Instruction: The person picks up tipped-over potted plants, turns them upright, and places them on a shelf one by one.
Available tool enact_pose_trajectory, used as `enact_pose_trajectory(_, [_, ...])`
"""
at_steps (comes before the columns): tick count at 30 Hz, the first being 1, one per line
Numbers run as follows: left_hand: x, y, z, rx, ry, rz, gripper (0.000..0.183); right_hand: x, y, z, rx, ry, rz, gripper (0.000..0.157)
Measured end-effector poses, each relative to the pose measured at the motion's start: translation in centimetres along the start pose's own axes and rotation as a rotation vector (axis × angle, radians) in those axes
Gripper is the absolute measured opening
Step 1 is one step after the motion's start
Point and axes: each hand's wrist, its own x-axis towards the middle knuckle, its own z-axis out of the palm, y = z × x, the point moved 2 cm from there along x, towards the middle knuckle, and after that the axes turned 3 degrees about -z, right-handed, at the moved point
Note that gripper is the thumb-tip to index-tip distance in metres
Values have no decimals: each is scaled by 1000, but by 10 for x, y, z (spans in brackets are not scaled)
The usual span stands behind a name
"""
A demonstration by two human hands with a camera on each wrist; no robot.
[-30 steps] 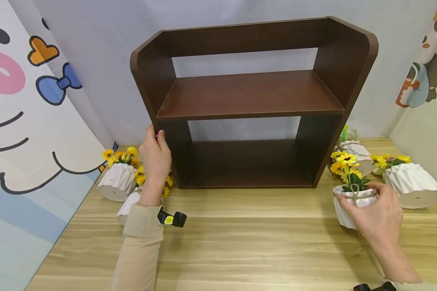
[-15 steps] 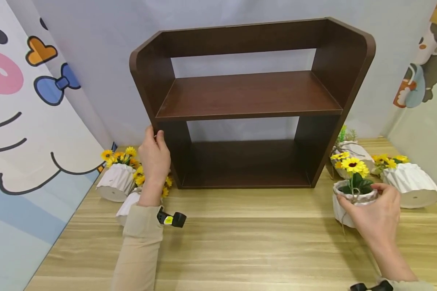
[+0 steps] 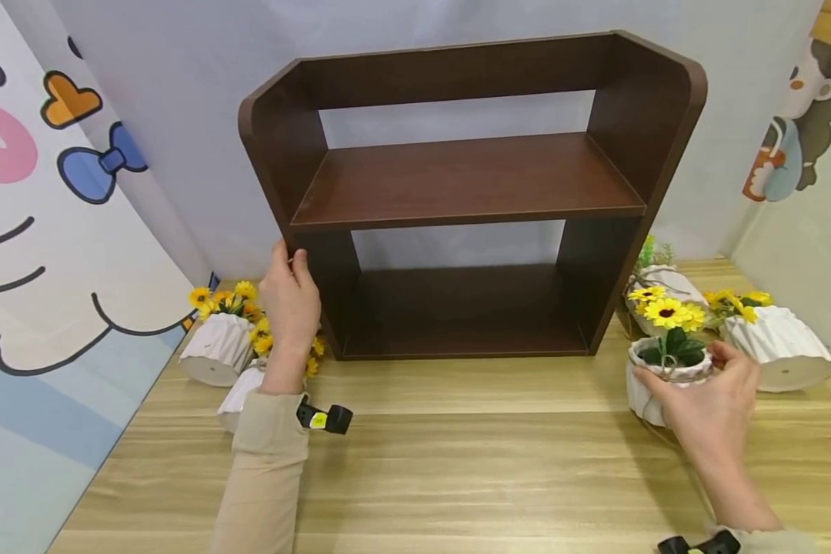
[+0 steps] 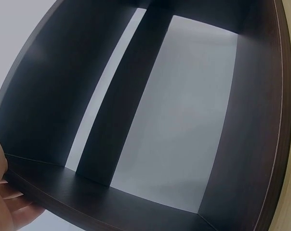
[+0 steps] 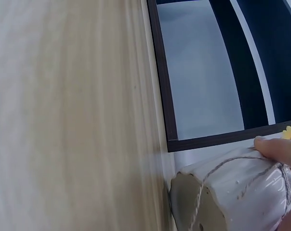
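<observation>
A dark brown two-tier shelf [image 3: 471,181] stands against the back wall, both its levels bare. My left hand [image 3: 291,308] grips the front edge of its left side panel, thumb in front; in the left wrist view the fingers [image 4: 25,211] wrap round that panel. At the right, my right hand [image 3: 716,400] holds a white ribbed flowerpot [image 3: 644,396] by its rim, with thumb and fingers on opposite sides. Yellow flowers [image 3: 667,312] and green leaves rise from it, and twine circles its neck. The right wrist view shows the pot's underside [image 5: 193,202] close to the tabletop.
Two white pots with yellow flowers lie tipped at the left, one farther back [image 3: 218,350] and one partly behind my left forearm [image 3: 242,392]. At the right, a tipped flowerpot [image 3: 779,346] and a pot with greenery [image 3: 672,285] lie beside the shelf on the wooden table [image 3: 457,462].
The flowerpot in my right hand has tilted toward me, so its rim and leaves show more, and it has shifted slightly. My left hand keeps its grip on the shelf.
</observation>
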Motion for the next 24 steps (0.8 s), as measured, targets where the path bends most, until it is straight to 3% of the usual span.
enact_pose_trajectory(6, [-1,0,-1,-5,-12,-4,30,2,3,-4,-35,-108,56,101])
enact_pose_trajectory(11, [-1,0,0,-5,-17,-12,31,4,5,-7,-111,-174,34,105])
enact_pose_trajectory(24, [0,-1,0,-6,-22,-22,32,4,9,-3,-115,-176,58,107])
